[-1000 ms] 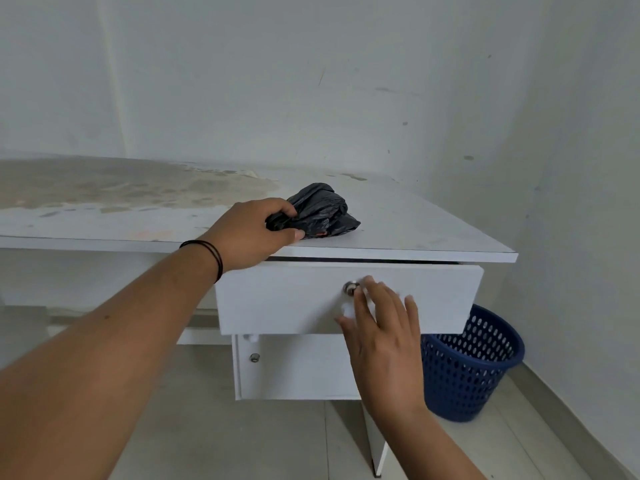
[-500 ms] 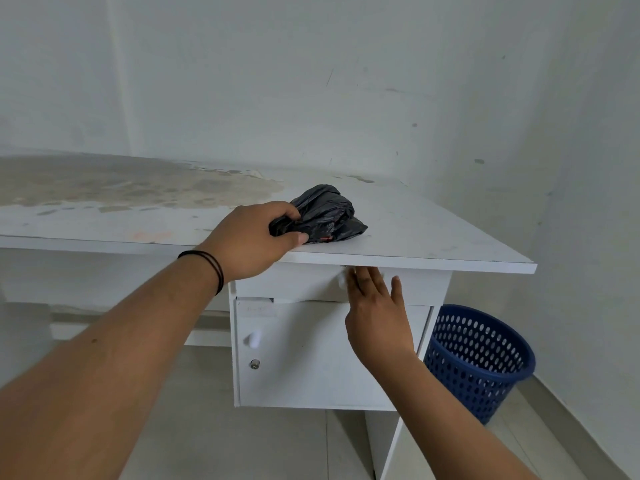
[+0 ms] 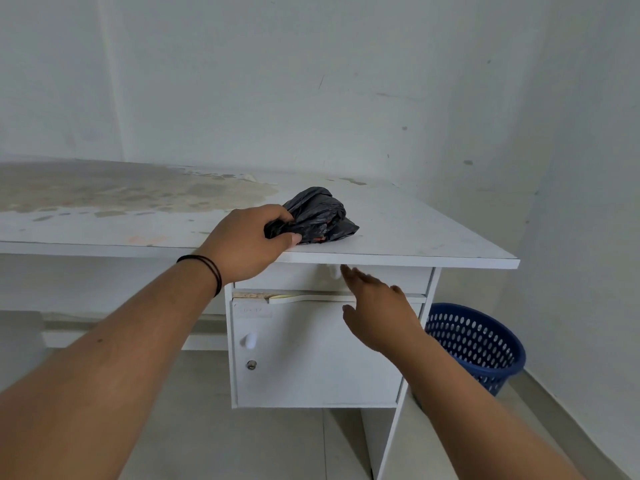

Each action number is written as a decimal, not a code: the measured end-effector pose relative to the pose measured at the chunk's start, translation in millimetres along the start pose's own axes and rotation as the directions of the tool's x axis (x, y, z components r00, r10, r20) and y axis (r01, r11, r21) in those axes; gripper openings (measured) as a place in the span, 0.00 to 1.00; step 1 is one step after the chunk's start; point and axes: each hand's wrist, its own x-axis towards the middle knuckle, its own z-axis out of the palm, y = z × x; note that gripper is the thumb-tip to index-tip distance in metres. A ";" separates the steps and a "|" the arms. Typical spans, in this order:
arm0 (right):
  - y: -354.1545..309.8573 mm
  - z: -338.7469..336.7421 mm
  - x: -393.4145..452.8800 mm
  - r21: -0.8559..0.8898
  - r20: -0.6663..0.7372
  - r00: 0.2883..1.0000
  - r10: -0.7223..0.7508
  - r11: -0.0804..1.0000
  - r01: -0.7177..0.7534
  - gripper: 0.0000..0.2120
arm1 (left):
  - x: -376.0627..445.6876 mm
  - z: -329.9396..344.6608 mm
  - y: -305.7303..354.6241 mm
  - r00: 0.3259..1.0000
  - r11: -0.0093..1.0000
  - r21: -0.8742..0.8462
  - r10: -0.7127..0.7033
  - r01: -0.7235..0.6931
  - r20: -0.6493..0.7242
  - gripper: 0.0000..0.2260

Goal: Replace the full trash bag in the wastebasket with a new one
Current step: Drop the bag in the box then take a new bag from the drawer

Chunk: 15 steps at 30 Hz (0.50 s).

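In the head view, a crumpled black trash bag (image 3: 313, 216) is seen lying on the white counter (image 3: 415, 233) near its front edge, grasped by the left grip (image 3: 249, 242). The right grip (image 3: 377, 308) is held released, fingers straight, at the closed drawer (image 3: 391, 278). A blue wastebasket (image 3: 478, 348) is seen on the floor beside the counter's right end.

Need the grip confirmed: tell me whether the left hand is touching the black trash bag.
Touching. The head view shows the left hand gripping the black trash bag, thumb underneath, fingers curled over it.

2 bare forearms, thin black band (image 3: 214, 274) on left wrist
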 end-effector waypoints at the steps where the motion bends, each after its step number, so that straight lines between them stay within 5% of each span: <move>1: -0.7 -4.0 -8.8 0.014 -0.029 0.999 -0.013 1.000 0.014 0.27 | -0.9 0.2 1.2 1.000 1.000 -0.001 0.008 -0.008 -0.013 0.08; 4: -4.8 -19.3 -34.6 0.244 -0.061 0.998 0.026 0.970 -0.010 0.21 | -8.1 0.6 3.6 0.995 0.998 -0.009 0.055 -0.056 -0.088 0.05; 8: -9.6 -44.8 -57.7 0.630 0.015 0.990 0.141 0.767 -0.119 0.24 | -19.8 2.9 7.9 0.977 0.973 -0.197 0.077 -0.117 -0.201 0.02; 10: -10.1 -54.5 -65.5 0.797 0.075 0.983 0.166 0.582 -0.159 0.30 | -27.0 7.8 16.3 0.966 0.955 -0.244 0.107 -0.166 -0.237 0.06; 12: -10.3 -60.7 -69.6 0.938 0.168 0.970 0.174 0.275 -0.211 0.26 | -35.9 18.1 30.1 0.937 0.940 -0.216 0.196 -0.263 -0.288 0.09; 15: -7.5 -64.6 -76.1 0.978 0.205 0.960 0.189 -0.076 -0.194 0.30 | -49.4 40.9 53.0 0.896 0.909 -0.173 0.313 -0.378 -0.315 0.10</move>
